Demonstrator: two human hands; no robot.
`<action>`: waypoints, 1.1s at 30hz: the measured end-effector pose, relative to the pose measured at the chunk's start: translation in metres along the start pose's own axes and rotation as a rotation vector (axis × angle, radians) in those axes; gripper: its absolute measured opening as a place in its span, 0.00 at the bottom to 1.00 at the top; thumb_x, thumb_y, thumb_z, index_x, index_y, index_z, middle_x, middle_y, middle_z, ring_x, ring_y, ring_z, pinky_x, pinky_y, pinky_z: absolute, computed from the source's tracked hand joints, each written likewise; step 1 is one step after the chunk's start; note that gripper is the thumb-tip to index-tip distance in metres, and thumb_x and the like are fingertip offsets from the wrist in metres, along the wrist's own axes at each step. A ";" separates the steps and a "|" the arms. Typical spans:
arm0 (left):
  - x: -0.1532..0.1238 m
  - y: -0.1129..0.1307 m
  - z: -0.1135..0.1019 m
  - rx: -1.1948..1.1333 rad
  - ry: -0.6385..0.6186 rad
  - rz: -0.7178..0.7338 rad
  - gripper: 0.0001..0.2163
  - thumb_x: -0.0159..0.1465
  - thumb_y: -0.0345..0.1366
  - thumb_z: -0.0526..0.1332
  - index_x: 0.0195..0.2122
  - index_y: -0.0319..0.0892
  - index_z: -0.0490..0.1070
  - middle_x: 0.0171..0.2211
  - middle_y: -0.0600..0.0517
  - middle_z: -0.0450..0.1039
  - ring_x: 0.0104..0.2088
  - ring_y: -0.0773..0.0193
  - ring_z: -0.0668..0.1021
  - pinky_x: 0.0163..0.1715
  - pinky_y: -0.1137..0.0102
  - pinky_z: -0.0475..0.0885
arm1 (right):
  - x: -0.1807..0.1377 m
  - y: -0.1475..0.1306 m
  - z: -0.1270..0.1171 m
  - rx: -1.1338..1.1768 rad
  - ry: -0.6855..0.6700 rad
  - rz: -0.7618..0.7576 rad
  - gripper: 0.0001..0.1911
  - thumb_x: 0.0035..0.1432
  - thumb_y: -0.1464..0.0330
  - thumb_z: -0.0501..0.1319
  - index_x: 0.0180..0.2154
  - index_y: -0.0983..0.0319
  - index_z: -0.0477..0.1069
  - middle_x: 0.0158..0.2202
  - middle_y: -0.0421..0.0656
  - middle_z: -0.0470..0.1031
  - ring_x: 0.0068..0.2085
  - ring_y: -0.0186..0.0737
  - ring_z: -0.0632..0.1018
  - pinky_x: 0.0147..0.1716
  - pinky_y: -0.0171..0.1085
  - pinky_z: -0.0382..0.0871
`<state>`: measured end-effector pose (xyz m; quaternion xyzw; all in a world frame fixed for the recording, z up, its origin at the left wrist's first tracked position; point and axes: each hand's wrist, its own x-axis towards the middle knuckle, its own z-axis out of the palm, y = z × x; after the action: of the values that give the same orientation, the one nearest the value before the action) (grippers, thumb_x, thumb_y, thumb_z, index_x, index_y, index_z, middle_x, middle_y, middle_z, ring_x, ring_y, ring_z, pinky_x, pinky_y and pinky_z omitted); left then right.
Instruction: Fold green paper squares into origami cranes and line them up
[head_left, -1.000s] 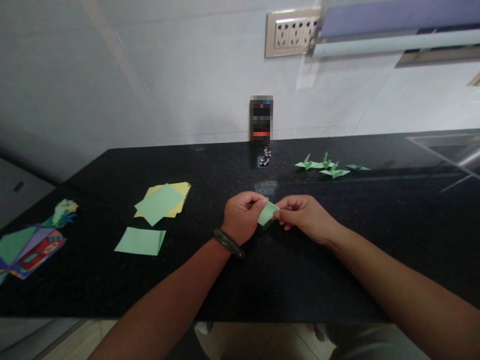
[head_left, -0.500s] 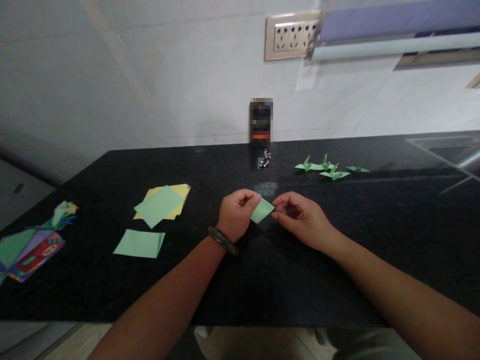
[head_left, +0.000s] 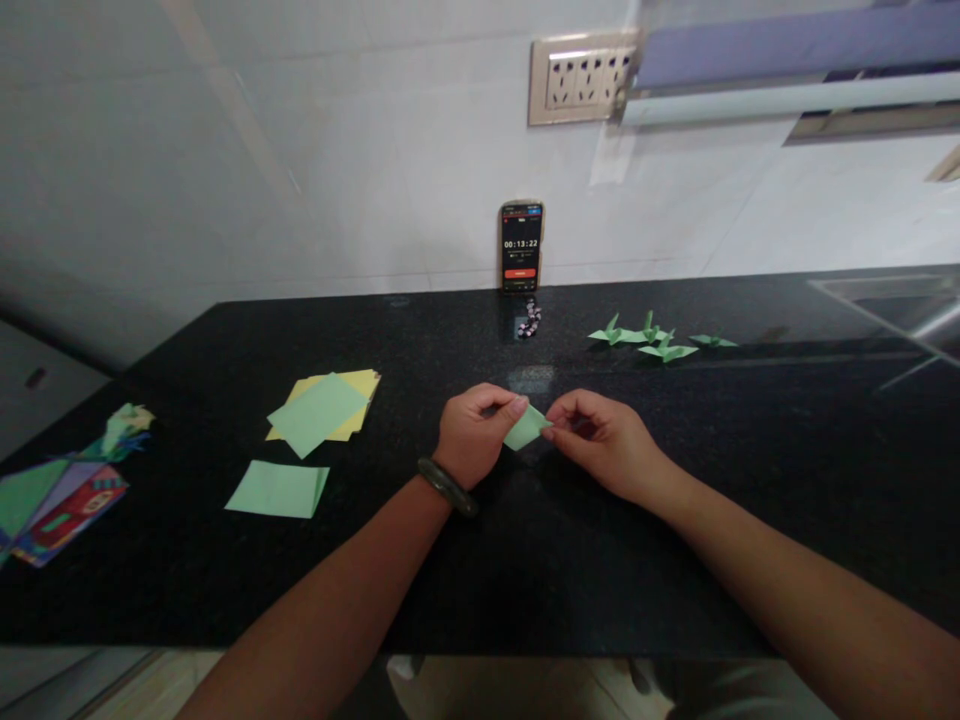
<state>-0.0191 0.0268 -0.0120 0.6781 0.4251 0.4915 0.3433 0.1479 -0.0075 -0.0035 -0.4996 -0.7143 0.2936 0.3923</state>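
Note:
A small folded piece of green paper (head_left: 525,428) is held over the dark counter between my two hands. My left hand (head_left: 478,428), with a dark bangle (head_left: 448,487) at the wrist, pinches its upper left side between thumb and fingers. At its right corner, the thumb and index finger of my right hand (head_left: 600,438) are closed on the paper's tip. My left fingers hide part of the sheet. To the left lie a folded green sheet (head_left: 277,489) and a green square (head_left: 318,412) on a stack of yellow paper (head_left: 365,386).
Several folded green paper cranes (head_left: 666,349) stand at the back right. A phone (head_left: 521,247) showing a timer leans on the wall, a beaded strap (head_left: 529,320) before it. Colourful packs (head_left: 71,510) lie far left. The black counter's front edge (head_left: 480,655) runs near me.
My right fingertips have closed on the paper's right corner, where they were just beside it. My left thumb has slid slightly right and down along the paper.

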 end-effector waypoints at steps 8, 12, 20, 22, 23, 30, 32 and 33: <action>-0.002 0.007 0.000 0.105 0.045 0.159 0.06 0.55 0.34 0.61 0.24 0.40 0.75 0.23 0.52 0.72 0.26 0.68 0.73 0.26 0.73 0.67 | 0.000 0.004 0.002 0.077 0.018 0.029 0.03 0.50 0.70 0.60 0.31 0.61 0.68 0.24 0.38 0.67 0.25 0.31 0.68 0.24 0.31 0.62; -0.002 0.006 -0.001 0.116 0.046 0.169 0.06 0.55 0.34 0.61 0.24 0.40 0.75 0.23 0.52 0.72 0.26 0.68 0.73 0.25 0.73 0.67 | 0.001 0.003 0.002 0.190 -0.007 0.061 0.07 0.48 0.70 0.61 0.33 0.62 0.68 0.25 0.37 0.67 0.26 0.31 0.68 0.25 0.32 0.63; -0.003 0.005 0.001 0.033 0.015 0.005 0.07 0.54 0.36 0.61 0.24 0.39 0.75 0.23 0.52 0.72 0.24 0.68 0.73 0.24 0.73 0.66 | 0.001 -0.001 0.000 0.226 -0.120 0.088 0.07 0.47 0.71 0.62 0.30 0.62 0.66 0.24 0.36 0.66 0.25 0.29 0.67 0.24 0.30 0.62; -0.003 0.007 0.001 0.003 0.010 -0.046 0.07 0.53 0.37 0.61 0.24 0.38 0.75 0.23 0.51 0.73 0.24 0.68 0.73 0.24 0.73 0.66 | 0.000 -0.001 0.000 0.211 -0.130 0.098 0.07 0.47 0.71 0.61 0.32 0.62 0.66 0.24 0.36 0.67 0.25 0.29 0.68 0.25 0.30 0.63; -0.003 0.007 0.001 -0.015 0.006 -0.074 0.08 0.53 0.37 0.62 0.24 0.38 0.75 0.23 0.51 0.73 0.24 0.68 0.73 0.24 0.73 0.66 | 0.000 -0.001 0.000 0.213 -0.145 0.105 0.07 0.48 0.71 0.61 0.33 0.62 0.67 0.25 0.37 0.68 0.25 0.30 0.68 0.25 0.31 0.63; -0.003 0.011 0.002 -0.167 -0.065 -0.260 0.08 0.51 0.37 0.63 0.23 0.37 0.74 0.19 0.52 0.72 0.20 0.69 0.70 0.20 0.74 0.63 | -0.002 -0.001 -0.003 0.187 -0.267 0.095 0.05 0.50 0.69 0.60 0.32 0.62 0.70 0.25 0.38 0.70 0.26 0.31 0.70 0.26 0.31 0.64; -0.003 0.010 0.003 -0.180 -0.087 -0.287 0.08 0.50 0.37 0.63 0.23 0.37 0.74 0.19 0.52 0.71 0.20 0.69 0.70 0.20 0.74 0.63 | -0.002 -0.002 -0.005 0.100 -0.260 0.077 0.03 0.50 0.69 0.60 0.29 0.62 0.69 0.22 0.36 0.68 0.24 0.30 0.68 0.23 0.30 0.61; -0.003 0.010 0.004 -0.181 -0.092 -0.296 0.08 0.50 0.37 0.63 0.23 0.36 0.74 0.19 0.52 0.71 0.20 0.69 0.69 0.20 0.74 0.63 | -0.001 -0.003 -0.005 0.066 -0.259 0.071 0.03 0.49 0.69 0.61 0.27 0.62 0.69 0.21 0.36 0.66 0.23 0.30 0.66 0.22 0.30 0.59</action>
<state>-0.0134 0.0197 -0.0050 0.5963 0.4582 0.4402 0.4906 0.1515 -0.0096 0.0011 -0.4693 -0.7307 0.3929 0.3024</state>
